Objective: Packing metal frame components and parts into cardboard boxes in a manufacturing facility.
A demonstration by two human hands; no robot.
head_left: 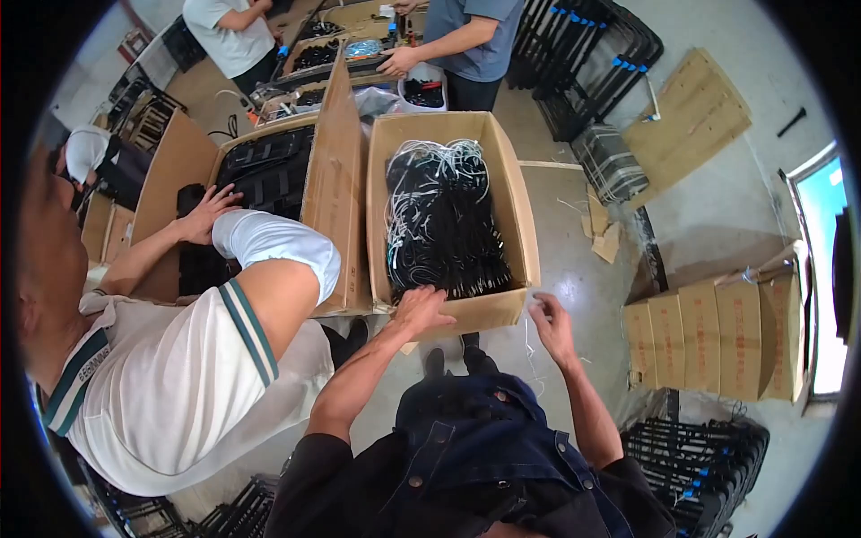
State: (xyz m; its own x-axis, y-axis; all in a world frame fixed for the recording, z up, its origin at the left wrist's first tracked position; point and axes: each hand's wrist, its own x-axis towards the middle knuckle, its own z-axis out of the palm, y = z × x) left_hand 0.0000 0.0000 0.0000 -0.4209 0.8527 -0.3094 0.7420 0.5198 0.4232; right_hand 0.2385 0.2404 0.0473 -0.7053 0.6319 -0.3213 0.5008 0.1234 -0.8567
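Two open brown cardboard boxes stand side by side. In the box at the centre of the frame [532,233] lies a dense heap of black cables with thin white leads [448,211], the white ones tangled mostly toward the far end. The person's left hand [421,312] reaches over that box's near wall, fingers bent at the heap's near edge; whether they pinch a cable I cannot tell. The right hand [551,321] is held open, fingers loosely curled, just beside the box's lower right corner.

Left of centre, the second box [334,211] holds black fabric pieces with straps [269,166]. Its tall flap rises between the two loads, and a co-worker in a white shirt [179,377] leans in from the left, arms hiding the near part of its contents.

Beyond the centre box, a white tub [432,101] contains small dark items. Black metal frames with blue bits [574,63] lean in the upper right, near a flat brown cardboard sheet [695,130]. Brown cartons [704,341] fill the right side; more black frames [704,466] crowd the lower right.
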